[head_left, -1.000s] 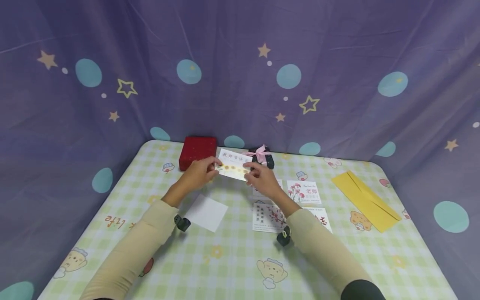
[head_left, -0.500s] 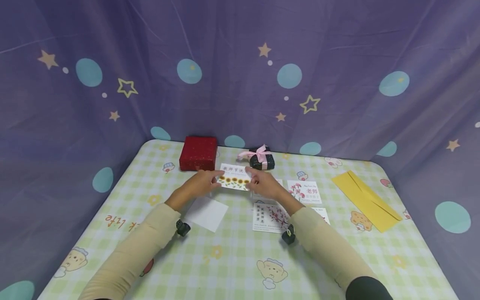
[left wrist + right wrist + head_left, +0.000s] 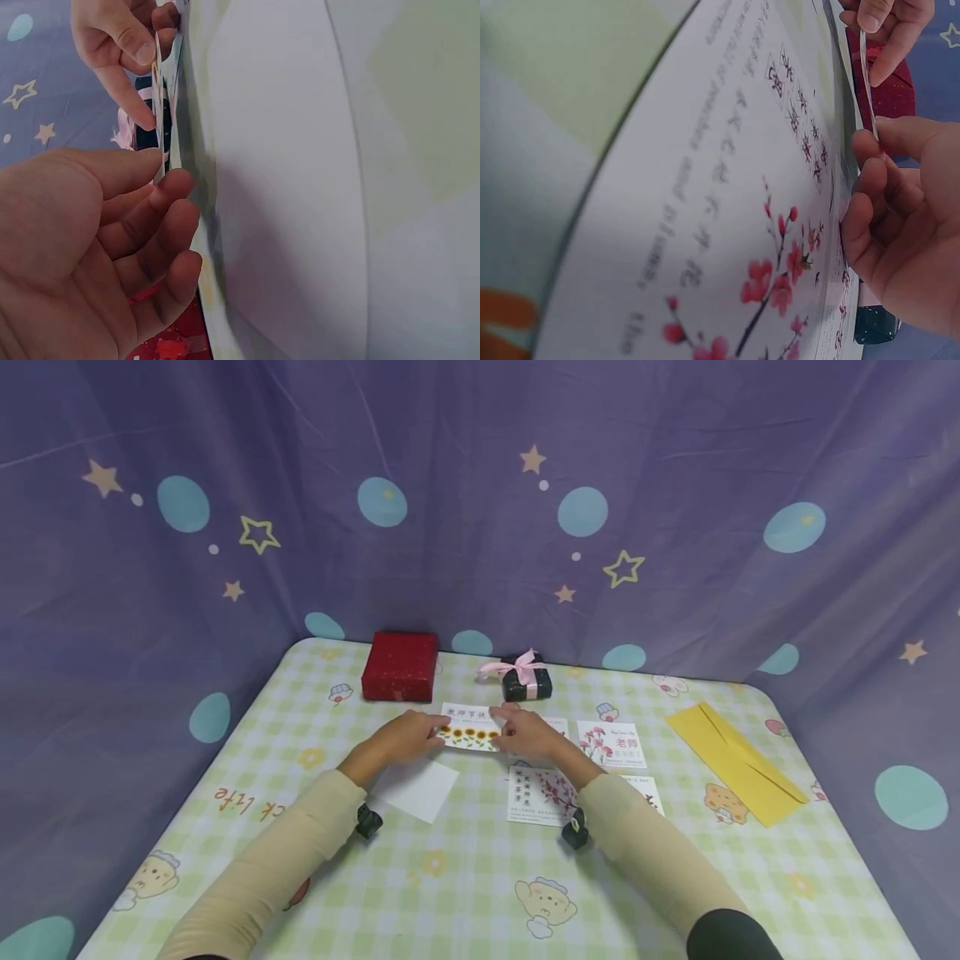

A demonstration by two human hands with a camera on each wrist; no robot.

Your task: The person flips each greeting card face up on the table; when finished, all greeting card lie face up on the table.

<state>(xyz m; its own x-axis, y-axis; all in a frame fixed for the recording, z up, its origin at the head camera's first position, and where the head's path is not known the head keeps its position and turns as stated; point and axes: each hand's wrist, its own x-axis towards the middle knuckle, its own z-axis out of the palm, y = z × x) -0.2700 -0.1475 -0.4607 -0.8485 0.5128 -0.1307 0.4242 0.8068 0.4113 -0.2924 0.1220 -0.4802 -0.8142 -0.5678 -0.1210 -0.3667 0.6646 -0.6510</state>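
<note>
A white card printed with sunflowers (image 3: 469, 732) spans the gap between the two hands, low over the cloth. At its left edge the left hand (image 3: 405, 737) pinches it between thumb and index finger; the other fingers are loosely bent. The right hand (image 3: 531, 735) pinches the opposite edge the same way. Both wrist views show this card edge-on as a thin strip (image 3: 867, 79). Below the left hand lies a blank white card (image 3: 420, 788), also large in the left wrist view. Under the right forearm is a plum-blossom card (image 3: 536, 795), its right side covered.
A carnation card (image 3: 611, 744) lies right of the right hand; other cards are partly hidden by the right hand and sleeve. Farther right is a yellow envelope (image 3: 738, 764). At the back stand a red box (image 3: 400, 667) and a black box with pink ribbon (image 3: 537, 682).
Both hands have brought the sunflower card down and nearer the person, from in front of the boxes to low over the cloth. It now appears flatter, and the black box's ribbon shows fully.
</note>
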